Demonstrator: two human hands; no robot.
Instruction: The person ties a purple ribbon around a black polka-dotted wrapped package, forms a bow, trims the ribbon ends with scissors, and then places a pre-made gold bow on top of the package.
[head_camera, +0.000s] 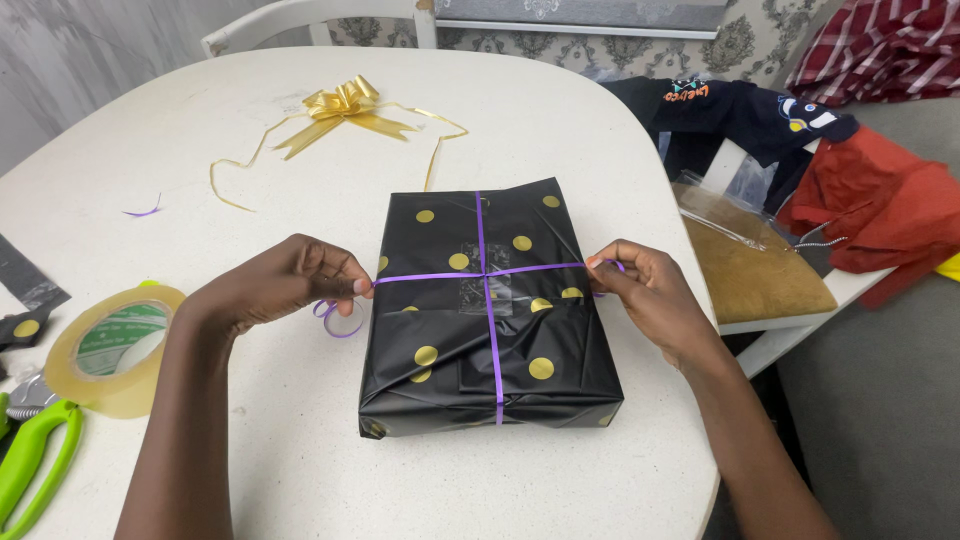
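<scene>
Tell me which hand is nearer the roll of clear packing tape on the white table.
Left. The left hand pinches purple ribbon at the black gold-dotted parcel's left edge, just right of the roll of clear packing tape. The right hand is beyond the parcel.

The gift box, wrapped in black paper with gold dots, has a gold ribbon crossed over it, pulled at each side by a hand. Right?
Not quite: the head view shows the ribbon crossed over the gift box is purple. The rest holds: the left hand and right hand pull it at each side.

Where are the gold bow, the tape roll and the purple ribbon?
gold bow (345, 102), head view, on its looped centre.
tape roll (118, 345), head view, on its top face.
purple ribbon (487, 273), head view, where strands cross.
</scene>
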